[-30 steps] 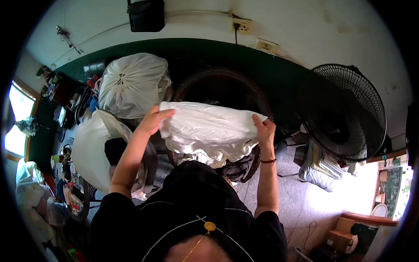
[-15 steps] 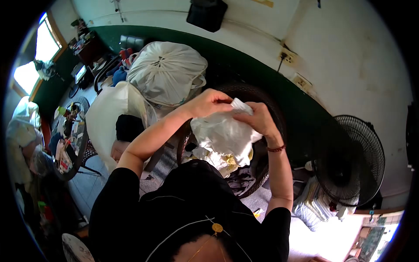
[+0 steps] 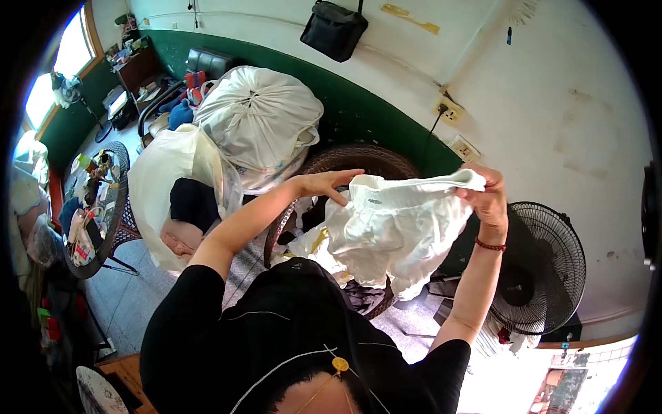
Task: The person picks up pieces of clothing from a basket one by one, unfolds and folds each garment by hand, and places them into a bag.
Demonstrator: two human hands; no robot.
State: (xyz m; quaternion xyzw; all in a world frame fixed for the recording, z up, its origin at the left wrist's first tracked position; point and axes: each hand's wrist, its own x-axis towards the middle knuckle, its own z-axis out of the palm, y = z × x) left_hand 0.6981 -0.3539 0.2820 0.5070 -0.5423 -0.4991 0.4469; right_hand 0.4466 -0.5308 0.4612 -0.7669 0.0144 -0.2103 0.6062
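Observation:
A pair of white shorts (image 3: 396, 228) with a gathered elastic waistband is stretched out sideways before me. My right hand (image 3: 486, 196) is closed around one end of that waistband, a dark red beaded bracelet on its wrist. At the opposite end, my left hand (image 3: 325, 185) has thumb and fingers apart beside the waistband; whether they touch the cloth I cannot tell. Beneath the shorts stands a round brown wicker basket (image 3: 276, 234), partly hidden by them. White and yellow cloth (image 3: 310, 245) and dark cloth (image 3: 362, 298) lie in it.
Left of the basket are a large tied white bundle (image 3: 258, 121) and an open white bag (image 3: 169, 155) with dark cloth. A black standing fan (image 3: 541, 269) is at the right. Farther left is a cluttered round table (image 3: 103, 200). A black bag (image 3: 334, 31) hangs on the wall.
The shorts went from bunched between both hands to spread open. My right hand moved right with the waistband, and my left hand's fingers have opened. The view shifted slightly.

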